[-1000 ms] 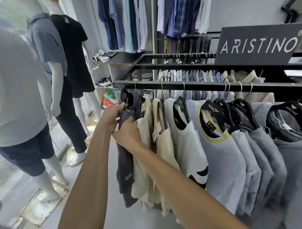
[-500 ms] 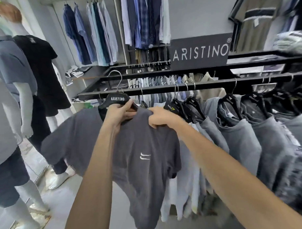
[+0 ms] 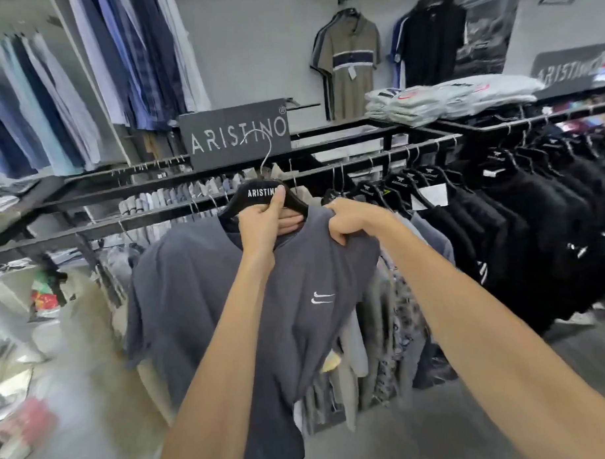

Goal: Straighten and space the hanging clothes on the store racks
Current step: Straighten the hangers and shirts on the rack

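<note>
Head view: left hand [image 3: 263, 220] grips hanger [image 3: 255, 194], right hand [image 3: 349, 220] pinches grey T-shirt [image 3: 200, 294], which hides racked shirts [image 3: 379, 347].

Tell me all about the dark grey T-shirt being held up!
The dark grey T-shirt looks like soft cotton, short-sleeved, with a small white double swoosh on its chest. It hangs on a black hanger printed ARISTINO, its metal hook free in the air. The left hand grips the hanger at the collar; the right hand pinches one shoulder.

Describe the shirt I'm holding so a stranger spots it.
Find the black Aristino sign on the rack. Below it the left hand grips a hanger and the right hand pinches its dark grey T-shirt. Unlike hanging neighbours, it's off the rack, with two white swooshes.
</note>
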